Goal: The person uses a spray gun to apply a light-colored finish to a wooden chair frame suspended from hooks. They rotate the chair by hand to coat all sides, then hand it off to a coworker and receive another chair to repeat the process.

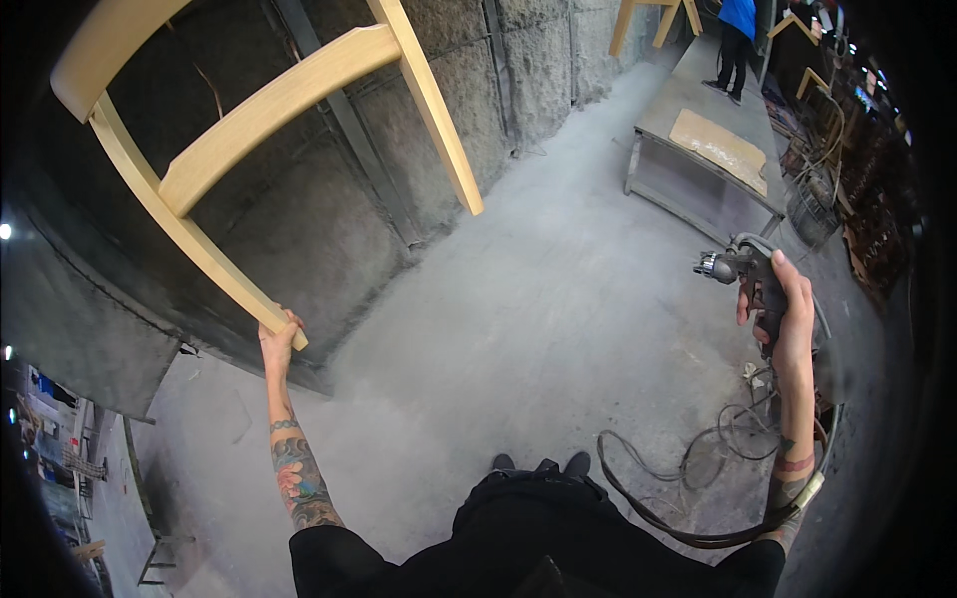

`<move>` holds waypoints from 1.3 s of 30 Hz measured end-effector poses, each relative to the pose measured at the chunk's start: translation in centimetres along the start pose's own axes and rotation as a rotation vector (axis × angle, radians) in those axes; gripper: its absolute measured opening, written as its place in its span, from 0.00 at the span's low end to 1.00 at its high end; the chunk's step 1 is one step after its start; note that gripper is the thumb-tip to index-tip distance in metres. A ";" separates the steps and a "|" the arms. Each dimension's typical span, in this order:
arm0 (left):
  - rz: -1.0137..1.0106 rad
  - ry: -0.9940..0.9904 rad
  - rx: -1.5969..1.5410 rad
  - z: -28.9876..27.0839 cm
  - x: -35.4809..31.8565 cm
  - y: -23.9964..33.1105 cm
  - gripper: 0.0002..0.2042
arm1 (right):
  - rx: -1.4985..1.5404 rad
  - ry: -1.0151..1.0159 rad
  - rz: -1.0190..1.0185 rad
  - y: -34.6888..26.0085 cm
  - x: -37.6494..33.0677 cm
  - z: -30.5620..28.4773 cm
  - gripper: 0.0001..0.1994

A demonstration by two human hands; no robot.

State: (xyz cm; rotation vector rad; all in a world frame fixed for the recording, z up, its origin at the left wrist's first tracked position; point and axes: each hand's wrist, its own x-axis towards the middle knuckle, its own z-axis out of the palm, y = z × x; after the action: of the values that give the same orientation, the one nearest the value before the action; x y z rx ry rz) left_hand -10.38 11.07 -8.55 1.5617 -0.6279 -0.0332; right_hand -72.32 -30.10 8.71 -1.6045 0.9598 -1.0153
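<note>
My left hand [278, 344] grips the end of one leg of a pale wooden chair frame [259, 110] and holds it raised at the upper left, its rails slanting up toward the top edge. My right hand [788, 309] is closed around the handle of a dark spray gun [740, 269], whose metal nozzle points left toward the frame. A black hose [678, 533] runs from the gun down past my right forearm and curves in front of my body. The gun and the frame are well apart.
A dusty grey wall [329, 219] stands behind the frame. A long grey workbench [698, 149] with a flat board on it lies at the upper right, and a person in a blue top [738, 30] stands beyond it. Coiled hoses [728, 448] lie on the concrete floor.
</note>
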 end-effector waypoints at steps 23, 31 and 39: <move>-0.125 0.123 -0.086 1.6 -3.4 2.3 0.29 | 0.430 -0.178 -0.443 -11.2 6.4 7.5 0.32; -0.042 0.579 -1.040 10.2 -8.8 3.9 0.42 | 0.519 -0.679 -0.614 -15.3 4.4 10.4 0.38; -0.140 0.683 -1.185 12.7 -8.5 3.6 0.43 | 0.488 -0.619 -0.794 -19.0 7.8 14.0 0.44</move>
State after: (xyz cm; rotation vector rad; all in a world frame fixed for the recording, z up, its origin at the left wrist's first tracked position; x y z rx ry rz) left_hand -23.86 3.01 -9.64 0.3884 0.0961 0.0227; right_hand -54.42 -28.87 25.93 -1.7183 -0.3671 -1.0393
